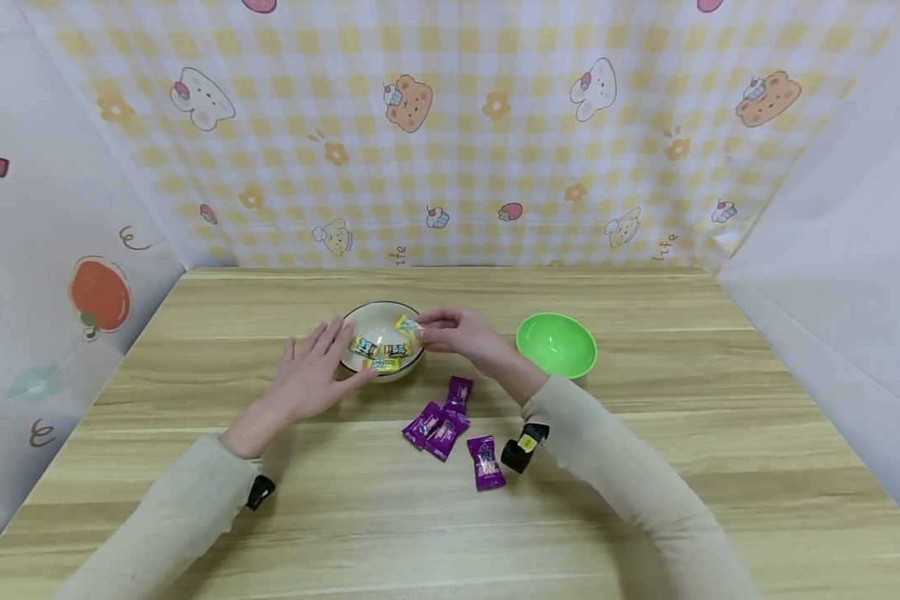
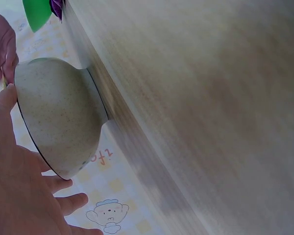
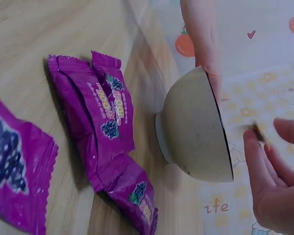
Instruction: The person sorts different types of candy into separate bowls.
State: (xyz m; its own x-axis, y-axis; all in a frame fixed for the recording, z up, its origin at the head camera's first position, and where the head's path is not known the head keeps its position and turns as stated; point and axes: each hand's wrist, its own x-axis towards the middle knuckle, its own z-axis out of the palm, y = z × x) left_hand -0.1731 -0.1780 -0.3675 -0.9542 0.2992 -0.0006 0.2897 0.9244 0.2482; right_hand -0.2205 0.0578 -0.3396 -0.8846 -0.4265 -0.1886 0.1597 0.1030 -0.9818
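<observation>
A cream bowl with a dark rim (image 1: 373,320) holds several yellow-wrapped candies (image 1: 382,365). At its left side, my left hand (image 1: 311,377) is spread, thumb and fingers lying against the rim. The left wrist view shows this hand (image 2: 27,181) beside the bowl's speckled outer wall (image 2: 59,112). Over the right part of the bowl, my right hand (image 1: 461,335) pinches a yellow-wrapped candy (image 1: 404,324) between thumb and fingers. Seen from the right wrist, the fingertips of that hand (image 3: 279,181) are just beyond the rim, and the candy is mostly hidden.
Several purple grape candy packets (image 1: 446,435) lie on the wooden table in front of the bowl, one packet (image 1: 486,462) apart near the right sleeve. A green bowl (image 1: 557,345) stands to the right, beyond the right forearm. A checked cloth (image 1: 495,167) hangs behind the table.
</observation>
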